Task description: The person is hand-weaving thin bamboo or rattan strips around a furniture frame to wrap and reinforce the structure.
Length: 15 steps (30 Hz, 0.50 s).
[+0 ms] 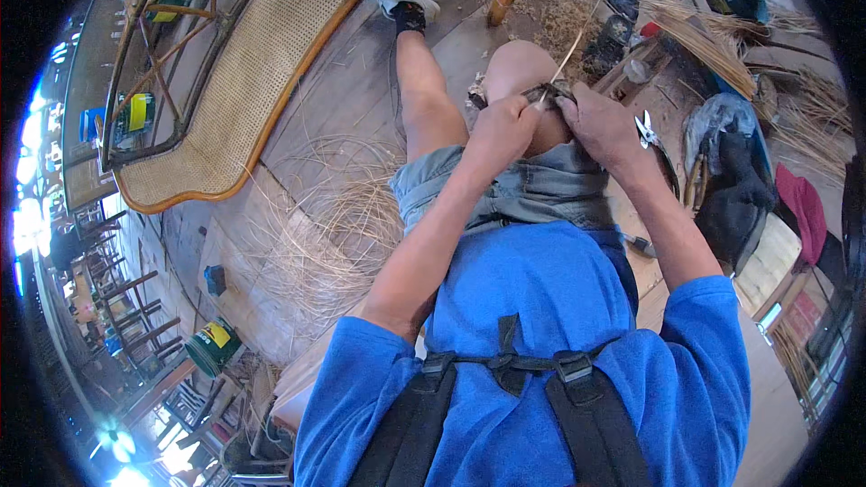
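Note:
Over my bent right knee, both hands are close together. My left hand [502,133] is closed, its fingers pinching a long pale cane strip [579,39] that runs up and away to the far right. Beside it, my right hand [603,126] is closed around the edge of a dark piece [561,88] lying on the knee, where the strip passes. Whether that piece is cloth or a tool, I cannot tell. Pliers-like cutters [646,130] with bright jaws sit just right of my right wrist.
A woven cane panel [262,45] with a wooden frame stands at left. Tangled cane strips [329,225] lie on the floor, shavings [555,9] ahead. To the right are a strip bundle [708,45], a black cloth [732,194] and a maroon cloth [801,207]. A green tub [213,348] stands lower left.

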Motion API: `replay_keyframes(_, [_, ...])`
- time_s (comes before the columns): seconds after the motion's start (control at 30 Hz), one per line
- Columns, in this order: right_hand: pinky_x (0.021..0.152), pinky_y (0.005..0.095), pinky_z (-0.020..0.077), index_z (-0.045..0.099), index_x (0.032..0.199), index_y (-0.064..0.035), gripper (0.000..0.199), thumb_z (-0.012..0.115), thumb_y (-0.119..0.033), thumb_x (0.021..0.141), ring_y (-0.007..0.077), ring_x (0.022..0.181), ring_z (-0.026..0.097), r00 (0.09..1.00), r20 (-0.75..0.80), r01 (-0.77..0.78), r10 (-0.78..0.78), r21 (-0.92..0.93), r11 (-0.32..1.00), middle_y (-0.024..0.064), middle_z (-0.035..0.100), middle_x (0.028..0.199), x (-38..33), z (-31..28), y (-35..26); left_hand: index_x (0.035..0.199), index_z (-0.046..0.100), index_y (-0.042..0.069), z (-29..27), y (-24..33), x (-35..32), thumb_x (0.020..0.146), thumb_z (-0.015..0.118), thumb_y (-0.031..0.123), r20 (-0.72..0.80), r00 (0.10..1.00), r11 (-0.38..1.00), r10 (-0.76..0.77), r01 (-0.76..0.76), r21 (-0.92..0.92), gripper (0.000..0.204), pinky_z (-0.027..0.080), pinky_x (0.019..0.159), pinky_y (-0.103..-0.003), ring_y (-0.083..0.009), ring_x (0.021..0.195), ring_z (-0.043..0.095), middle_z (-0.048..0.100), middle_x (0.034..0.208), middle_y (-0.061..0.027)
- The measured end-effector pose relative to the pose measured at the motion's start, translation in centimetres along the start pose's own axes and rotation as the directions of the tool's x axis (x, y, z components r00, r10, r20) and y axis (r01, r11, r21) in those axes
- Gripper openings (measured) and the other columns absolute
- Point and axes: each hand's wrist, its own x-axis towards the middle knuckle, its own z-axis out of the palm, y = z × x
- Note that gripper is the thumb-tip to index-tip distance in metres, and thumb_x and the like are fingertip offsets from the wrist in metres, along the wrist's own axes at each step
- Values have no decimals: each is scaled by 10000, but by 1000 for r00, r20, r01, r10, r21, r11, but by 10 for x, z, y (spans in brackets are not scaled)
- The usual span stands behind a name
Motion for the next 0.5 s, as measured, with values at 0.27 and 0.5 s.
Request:
replay_keyframes(0.27, [695, 494, 434, 499, 912, -34, 354, 412, -376, 882, 403, 808, 570, 998, 57, -29, 27, 30, 999, 240, 591, 828, 8, -1, 8, 726, 534, -26, -6, 3, -37, 851, 465, 246, 28, 998, 998, -55, 56, -40, 307, 429, 563, -407, -314, 609, 579, 549, 651, -210])
replay_keyframes(0.5, [676, 475, 450, 498, 901, -47, 319, 415, -355, 885, 378, 800, 584, 994, 108, 5, 4, -78, 997, 209, 601, 833, -6, -5, -4, 713, 546, -29, 14, -2, 6, 848, 451, 218, -74, 997, 999, 25, -27, -29, 297, 422, 632, -473, -431, 707, 544, 551, 720, -261])
